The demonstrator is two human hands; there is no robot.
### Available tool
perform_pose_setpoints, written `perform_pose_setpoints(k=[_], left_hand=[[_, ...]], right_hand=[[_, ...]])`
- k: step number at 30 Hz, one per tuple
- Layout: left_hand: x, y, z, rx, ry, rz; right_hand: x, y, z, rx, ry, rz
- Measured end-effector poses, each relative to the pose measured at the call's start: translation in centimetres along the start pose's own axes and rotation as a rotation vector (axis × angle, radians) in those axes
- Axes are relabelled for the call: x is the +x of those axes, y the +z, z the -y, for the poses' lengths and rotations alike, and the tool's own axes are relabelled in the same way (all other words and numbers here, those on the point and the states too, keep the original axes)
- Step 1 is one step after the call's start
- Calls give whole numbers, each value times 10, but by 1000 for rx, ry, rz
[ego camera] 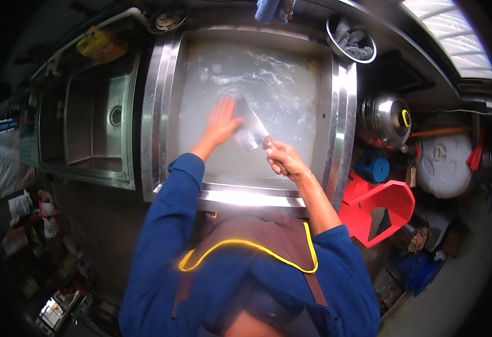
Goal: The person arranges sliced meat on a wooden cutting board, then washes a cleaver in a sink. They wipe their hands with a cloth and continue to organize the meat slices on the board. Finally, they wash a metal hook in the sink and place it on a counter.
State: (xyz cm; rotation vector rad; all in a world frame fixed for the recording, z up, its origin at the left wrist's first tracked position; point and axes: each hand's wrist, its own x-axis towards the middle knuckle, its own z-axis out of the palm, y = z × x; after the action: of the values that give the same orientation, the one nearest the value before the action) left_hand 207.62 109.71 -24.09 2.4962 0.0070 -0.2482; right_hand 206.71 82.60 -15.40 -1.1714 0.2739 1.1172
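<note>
In front of me is a square stainless-steel basin (pixel 343 126) with broad metal edges. A shiny, cloudy whitish mass (pixel 271 76) fills its floor; I cannot tell if it is liquid or set. My right hand (pixel 286 159) grips a cleaver (pixel 251 126) by its handle, the broad blade pointing up and left over the middle of the basin. Beside the blade, my left hand (pixel 221 122) is stretched flat with its fingers extended and holds nothing. Its thumb reaches towards the blade; whether it touches the steel is unclear.
Left of the basin stands a steel sink (pixel 98 126) with a yellow jug (pixel 100 44) behind. A bowl of scouring pads (pixel 351 42) rests at the back right corner. To the right are a lidded steel pot (pixel 385 120), a red plastic stool (pixel 380 210) and a white drum (pixel 444 164).
</note>
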Motion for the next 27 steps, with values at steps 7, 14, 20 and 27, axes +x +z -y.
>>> perform_pose_setpoints(k=[7,14,20,27], left_hand=[[-1,4,-13,164,18,76],[-57,7,-60,35,342,222],[-55,6,-57,48,348,197],[-13,-3,-14,62,116,61]], right_hand=[[14,-10,-3,-15,-29,-28],[27,-27,0,19,-62,-79],[25,-25,1,0,-83,-82],[12,-16,0,-33,-57,-44]])
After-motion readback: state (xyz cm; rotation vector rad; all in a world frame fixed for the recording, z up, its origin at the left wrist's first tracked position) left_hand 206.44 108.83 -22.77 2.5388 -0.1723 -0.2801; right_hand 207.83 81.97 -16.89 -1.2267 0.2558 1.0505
